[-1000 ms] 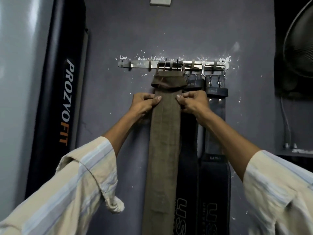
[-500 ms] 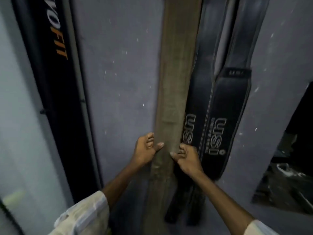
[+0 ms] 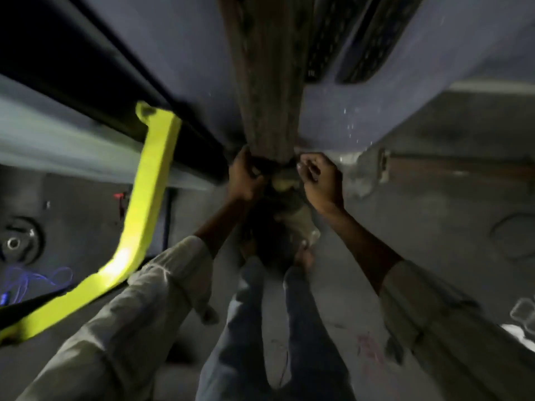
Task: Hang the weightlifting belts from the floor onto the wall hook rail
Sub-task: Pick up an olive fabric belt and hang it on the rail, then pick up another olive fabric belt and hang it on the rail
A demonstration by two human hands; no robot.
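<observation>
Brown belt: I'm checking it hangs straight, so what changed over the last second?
Both hands slid down the brown belt from near the rail to its bottom end; left hand and right hand flank it there. The black belts stayed hanging beside it.

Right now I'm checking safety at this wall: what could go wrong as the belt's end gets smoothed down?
Both hands, left hand and right hand, grip the hanging brown fabric belt at its bottom end; a hard tug might unhook it. The person bends low beside the yellow metal bar, which could catch a sleeve or head.
</observation>
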